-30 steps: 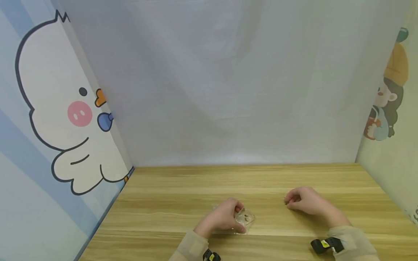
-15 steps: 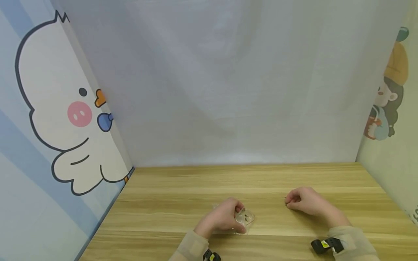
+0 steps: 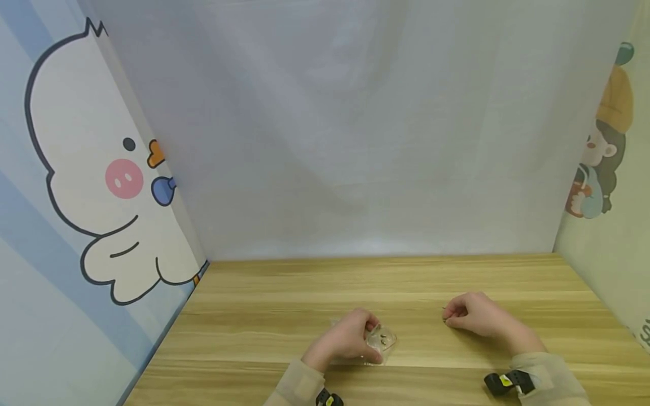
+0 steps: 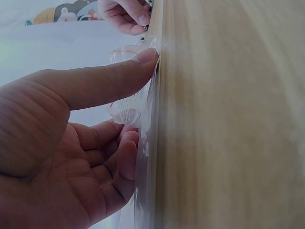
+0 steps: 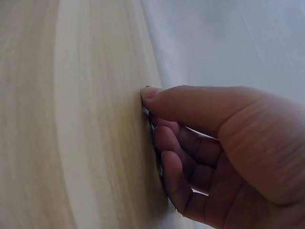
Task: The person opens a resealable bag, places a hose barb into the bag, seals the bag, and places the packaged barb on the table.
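Note:
My left hand [image 3: 345,338] grips a clear plastic zip bag [image 3: 389,346] between thumb and fingers, its mouth spread toward the right. A few tiny dark pieces [image 3: 383,340] show at the bag's mouth in the head view. The left wrist view shows the crinkled bag [image 4: 126,114] with a red line along its edge, under the thumb. To the right, my right hand [image 3: 477,316] pinches a tiny dark piece [image 3: 444,321] at the tabletop with thumb and forefinger. Its kind is too small to tell, and the fingers hide most of it.
Both hands are low over a wood-grain table [image 3: 284,287]. A pale grey sheet [image 3: 376,169] hangs at the table's far edge. Walls printed with cartoon figures stand at the left [image 3: 76,169] and right [image 3: 609,237].
The right fingertips have shifted very slightly toward me at the tabletop, still around the tiny dark piece. My left hand and the bag stay in place.

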Action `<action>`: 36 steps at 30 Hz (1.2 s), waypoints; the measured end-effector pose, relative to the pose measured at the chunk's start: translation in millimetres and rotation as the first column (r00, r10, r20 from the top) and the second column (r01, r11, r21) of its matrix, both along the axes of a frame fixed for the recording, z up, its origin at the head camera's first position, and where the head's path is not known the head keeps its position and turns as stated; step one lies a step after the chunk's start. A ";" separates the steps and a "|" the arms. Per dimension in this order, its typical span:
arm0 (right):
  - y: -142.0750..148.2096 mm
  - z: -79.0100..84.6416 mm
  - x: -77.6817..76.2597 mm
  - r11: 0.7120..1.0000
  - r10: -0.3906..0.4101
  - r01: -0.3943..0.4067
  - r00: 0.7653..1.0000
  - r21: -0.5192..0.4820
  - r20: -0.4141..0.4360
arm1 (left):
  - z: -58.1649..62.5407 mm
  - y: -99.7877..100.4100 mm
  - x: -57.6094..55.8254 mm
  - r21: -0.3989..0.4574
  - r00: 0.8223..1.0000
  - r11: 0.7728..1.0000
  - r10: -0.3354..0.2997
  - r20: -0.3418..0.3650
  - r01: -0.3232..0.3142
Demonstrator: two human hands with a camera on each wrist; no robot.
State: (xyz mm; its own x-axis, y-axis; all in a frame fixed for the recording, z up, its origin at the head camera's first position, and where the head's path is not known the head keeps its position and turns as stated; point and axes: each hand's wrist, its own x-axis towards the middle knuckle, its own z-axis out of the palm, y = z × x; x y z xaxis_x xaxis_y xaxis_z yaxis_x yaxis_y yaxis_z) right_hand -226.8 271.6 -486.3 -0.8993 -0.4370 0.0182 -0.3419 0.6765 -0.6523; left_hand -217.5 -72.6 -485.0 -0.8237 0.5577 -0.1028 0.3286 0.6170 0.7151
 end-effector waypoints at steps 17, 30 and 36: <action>-2.0 1.6 2.2 1.000 -0.013 0.013 1.000 0.001 0.001 | -3.3 -0.6 -2.7 -0.012 1.000 1.000 -0.008 -0.016 0.007; -2.1 1.0 4.3 1.000 0.004 -0.003 0.999 -0.012 0.041 | -4.8 0.4 0.3 0.037 1.000 0.999 0.003 0.025 -0.004; -2.1 3.4 4.9 0.999 0.016 -0.015 0.999 -0.030 0.034 | -3.4 1.5 -0.7 0.044 0.999 0.999 -0.004 0.035 0.002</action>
State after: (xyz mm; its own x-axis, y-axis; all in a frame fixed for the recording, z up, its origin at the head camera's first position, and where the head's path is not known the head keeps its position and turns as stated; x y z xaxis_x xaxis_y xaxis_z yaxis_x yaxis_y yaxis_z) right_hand -221.8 269.4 -482.8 -0.8928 -0.4504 0.0006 -0.3291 0.6515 -0.6836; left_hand -218.2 -71.1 -488.4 -0.8184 0.5647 -0.1069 0.3046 0.5839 0.7525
